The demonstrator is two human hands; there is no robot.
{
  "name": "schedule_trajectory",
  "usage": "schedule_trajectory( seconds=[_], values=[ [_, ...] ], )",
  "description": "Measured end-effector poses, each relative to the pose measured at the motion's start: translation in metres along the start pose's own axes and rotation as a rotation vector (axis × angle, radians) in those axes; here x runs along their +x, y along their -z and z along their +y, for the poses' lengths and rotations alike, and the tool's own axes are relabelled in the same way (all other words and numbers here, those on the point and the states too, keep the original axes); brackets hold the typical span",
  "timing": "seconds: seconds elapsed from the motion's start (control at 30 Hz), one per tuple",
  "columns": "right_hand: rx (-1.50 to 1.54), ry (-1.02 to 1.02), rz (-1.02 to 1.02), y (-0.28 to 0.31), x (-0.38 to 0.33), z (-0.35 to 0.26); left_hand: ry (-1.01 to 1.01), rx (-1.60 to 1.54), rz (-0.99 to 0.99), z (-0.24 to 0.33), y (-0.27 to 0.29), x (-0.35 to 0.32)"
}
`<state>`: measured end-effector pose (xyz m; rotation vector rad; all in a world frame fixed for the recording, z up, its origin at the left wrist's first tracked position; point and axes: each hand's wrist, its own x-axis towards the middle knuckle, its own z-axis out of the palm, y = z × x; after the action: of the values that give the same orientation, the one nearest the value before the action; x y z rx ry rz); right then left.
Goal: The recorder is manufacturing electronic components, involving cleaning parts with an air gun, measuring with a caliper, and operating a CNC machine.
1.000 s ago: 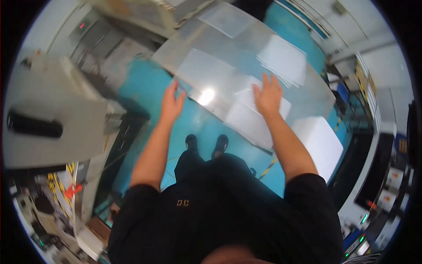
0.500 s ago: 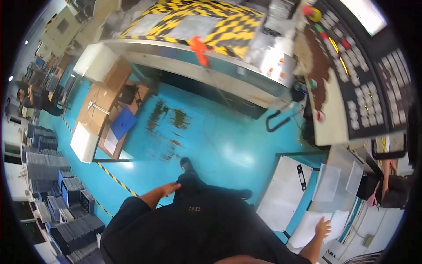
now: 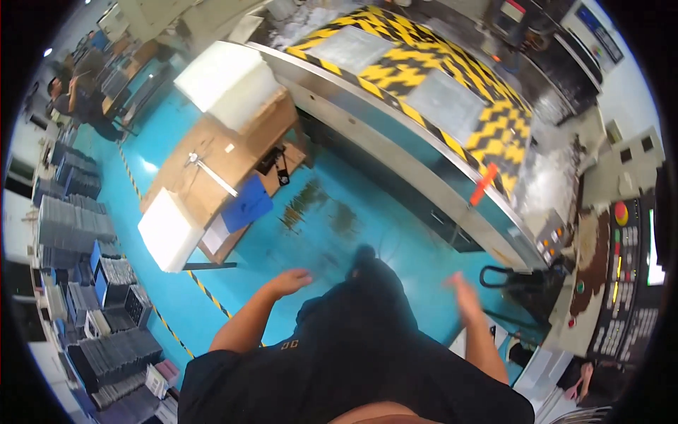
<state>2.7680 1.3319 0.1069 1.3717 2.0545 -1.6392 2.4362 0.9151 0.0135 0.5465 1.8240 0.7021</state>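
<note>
My left hand (image 3: 289,282) hangs in the air in front of my body, empty, with its fingers loosely stretched out. My right hand (image 3: 463,297) is also in the air, somewhat blurred, empty, with its fingers extended. Neither touches anything. Ahead and to the left stands a wooden table (image 3: 171,172). On it lie a caliper (image 3: 212,174), a large white block (image 3: 229,81) at the far end and a smaller white block (image 3: 168,230) at the near end. A blue folder (image 3: 247,205) lies on its lower shelf.
A long machine (image 3: 381,99) with a yellow-black striped top runs across the far side; an orange-handled tool (image 3: 483,185) is at its edge. A control panel (image 3: 621,297) stands at the right. Stacks of grey plates (image 3: 74,222) line the left. Another person (image 3: 88,106) is far left.
My view has turned right and my body has moved toward the wooden table. My right hand has left the white sheets at the lower right and swung up in front of me.
</note>
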Motion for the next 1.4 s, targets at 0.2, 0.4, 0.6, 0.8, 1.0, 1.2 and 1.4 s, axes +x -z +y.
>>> schedule_trajectory(
  seconds=[0.2, 0.4, 0.6, 0.8, 1.0, 1.2, 1.4],
  values=[
    [-0.954, 0.517, 1.002, 0.048, 0.155, -0.16, -0.216, -0.046, 0.162, 0.057, 0.162, 0.079],
    [-0.09, 0.451, 0.173, 0.008, 0.168, -0.404, -0.221, -0.835, 0.446, 0.162, 0.363, 0.071],
    [-0.627, 0.692, -0.229, -0.062, 0.135, -0.544, -0.441, -1.21, 0.372, 0.205, 0.533, 0.128],
    [-0.362, 0.452, -0.039, -0.057, 0.154, -0.609, -0.557, -0.118, 0.78, 0.179, 0.668, 0.189],
    [-1.059, 0.302, 0.21, -0.077, 0.166, -0.736, -0.703, 0.946, 0.941, 0.185, 0.711, 0.222],
    [-1.377, 0.345, 0.298, -0.118, 0.227, -0.788, -0.647, 0.891, 0.882, 0.179, 0.713, 0.228],
    [-1.516, 0.093, 0.231, -0.092, 0.265, -0.789, -0.622, 0.862, 0.907, 0.176, 0.718, 0.212]
  ],
)
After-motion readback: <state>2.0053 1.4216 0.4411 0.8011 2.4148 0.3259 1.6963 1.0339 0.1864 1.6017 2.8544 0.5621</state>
